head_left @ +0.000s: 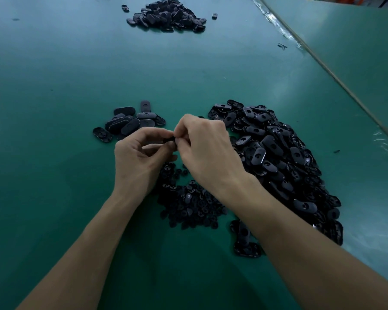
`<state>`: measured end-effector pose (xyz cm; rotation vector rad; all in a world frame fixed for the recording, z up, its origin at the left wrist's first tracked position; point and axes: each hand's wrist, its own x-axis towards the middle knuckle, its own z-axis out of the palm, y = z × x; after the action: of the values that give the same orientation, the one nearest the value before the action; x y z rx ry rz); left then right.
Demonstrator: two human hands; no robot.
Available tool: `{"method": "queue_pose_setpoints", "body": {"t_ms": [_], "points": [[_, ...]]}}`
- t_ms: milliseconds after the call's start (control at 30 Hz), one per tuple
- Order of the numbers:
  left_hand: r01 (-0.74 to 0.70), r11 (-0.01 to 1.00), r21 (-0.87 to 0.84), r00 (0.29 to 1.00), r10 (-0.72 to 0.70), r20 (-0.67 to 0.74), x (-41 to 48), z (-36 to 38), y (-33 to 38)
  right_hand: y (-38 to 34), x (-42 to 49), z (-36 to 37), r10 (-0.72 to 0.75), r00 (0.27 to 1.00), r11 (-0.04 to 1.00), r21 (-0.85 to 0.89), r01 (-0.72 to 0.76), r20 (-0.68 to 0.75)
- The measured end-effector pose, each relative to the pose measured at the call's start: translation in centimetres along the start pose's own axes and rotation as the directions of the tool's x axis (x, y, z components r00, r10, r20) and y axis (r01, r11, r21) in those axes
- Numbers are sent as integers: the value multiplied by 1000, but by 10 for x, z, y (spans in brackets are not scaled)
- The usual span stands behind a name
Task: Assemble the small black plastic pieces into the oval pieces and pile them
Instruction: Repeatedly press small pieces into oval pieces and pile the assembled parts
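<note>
Between the fingers of left hand [139, 162] and right hand [208, 151], both pinching one black piece [169, 140]: fitting step, seemingly. Next: press home, then add to the pile [130, 124] beyond the left fingers.

Nothing written can be read: no text, label, brand, number or sign. The oval pieces [258, 155] heaped at the right of the frame and the green counter [54, 86] bear no legible marking. The black piece [169, 140], pinched between the left hand [137, 162] and right hand [208, 151] at the centre, is mostly hidden.
</note>
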<state>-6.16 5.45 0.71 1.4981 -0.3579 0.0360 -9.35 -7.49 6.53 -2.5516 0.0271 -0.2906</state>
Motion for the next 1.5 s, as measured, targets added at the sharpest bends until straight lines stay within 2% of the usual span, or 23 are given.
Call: {"method": "queue_pose_setpoints", "body": {"t_ms": [167, 500, 600, 667, 767, 933, 1500], "points": [[-3, 1000, 10, 1000, 3, -13, 0, 0, -1, 2, -1, 1, 49, 999, 997, 60, -50, 15], [-34, 996, 78, 999, 37, -35, 2, -3, -7, 6, 1, -9, -14, 994, 994, 105, 2, 111], [-9, 999, 31, 999, 10, -43, 1, 1, -7, 10, 3, -11, -9, 996, 997, 73, 3, 90], [1, 1000, 11, 999, 0, -34, 2, 0, -7, 13, 5, -12, 14, 991, 997, 69, -24, 134], [14, 999, -36, 1000, -14, 2, 2, -2, -8, 19, 7, -12, 26, 984, 987, 154, -54, 179], [64, 990, -125, 998, -62, 21, 2, -1, -7, 30, 10, -12, 59, 984, 965, 243, -99, 167], [139, 977, -161, 990, -136, 29, 2, 0, -6, 30, 9, -9, 101, 985, 948, 286, -137, 138]]}}
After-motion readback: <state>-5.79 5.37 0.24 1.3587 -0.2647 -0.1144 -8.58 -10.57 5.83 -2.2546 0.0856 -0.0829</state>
